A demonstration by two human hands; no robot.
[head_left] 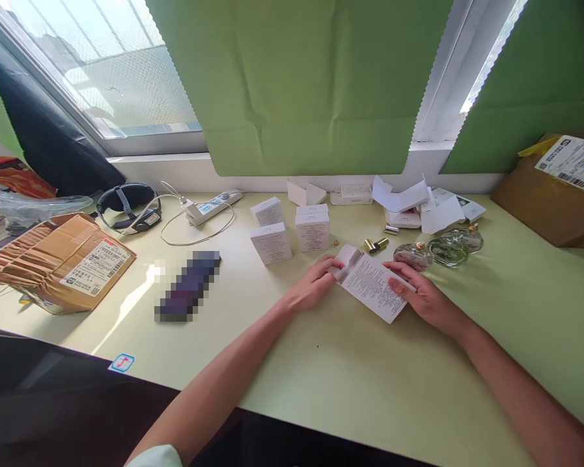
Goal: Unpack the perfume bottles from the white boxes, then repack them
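A small white printed carton (374, 285) is tilted between my two hands above the table, its flap end toward the left. My left hand (316, 282) has its fingers at that flap end, pressed on the cardboard. Round the carton's right side my right hand (425, 295) is closed, thumb on the printed face. Just beyond lie gold caps (376, 245) and a silver cap (391, 229). Glass perfume bottles (448, 251) stand to the right, close past my right hand. Several closed white cartons (313, 230) stand upright to the left of the held one.
Opened white cartons (401, 198) lie along the window sill. A power strip (214, 206) with a cable, a head strap (129, 207) and a torn brown cardboard box (92, 266) are at left. A pixelated dark object (189, 285) lies nearer. A large cardboard box (549, 194) sits at right.
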